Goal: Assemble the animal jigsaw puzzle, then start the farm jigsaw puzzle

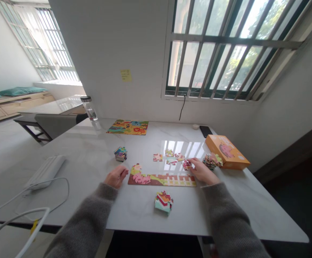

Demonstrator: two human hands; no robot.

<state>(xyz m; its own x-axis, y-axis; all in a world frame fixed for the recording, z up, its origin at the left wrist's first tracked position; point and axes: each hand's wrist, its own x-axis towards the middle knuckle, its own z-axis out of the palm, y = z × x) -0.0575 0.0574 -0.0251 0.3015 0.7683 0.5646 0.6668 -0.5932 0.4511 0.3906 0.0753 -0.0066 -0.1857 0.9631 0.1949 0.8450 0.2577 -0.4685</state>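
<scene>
My right hand (203, 172) has its fingertips on a red and pink puzzle piece (186, 165), just above the right end of a joined puzzle strip (147, 180). The strip shows a pink spotted animal at its left and a ladder-like pattern at its right. My left hand (115, 176) rests beside the strip's left end, fingers curled in with no piece showing. Beyond the strip lie several loose pieces, among them a pink puzzle piece (157, 157) and a yellow-green puzzle piece (169, 153). A small pile of pieces (164, 201) sits on the near side.
Stacked pieces (121, 153) stand at the left, and another stack (212, 161) leans near an orange box (227, 152). A finished-looking colourful puzzle picture (128, 127) lies by the wall. A phone (205, 131), bottle (89, 108) and white cable (40, 224) are also on or by the table.
</scene>
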